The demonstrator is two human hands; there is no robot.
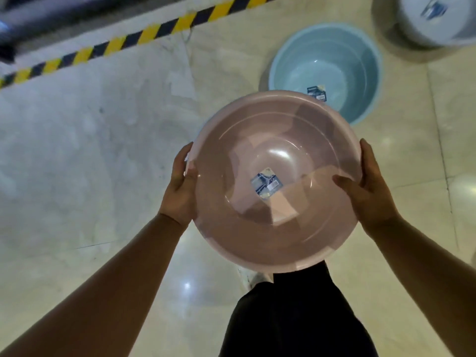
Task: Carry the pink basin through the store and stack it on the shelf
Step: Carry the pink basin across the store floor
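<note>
The left hand (180, 186) and right hand (371, 191) are gripping opposite rims of the round pink plastic basin (275, 140), centred between them.

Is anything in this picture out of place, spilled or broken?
Only mildly: a blue basin and a pale basin sit loose on the floor, not on a shelf. The pink basin, gripped by the left hand and right hand, looks intact. Nothing spilled.
</note>
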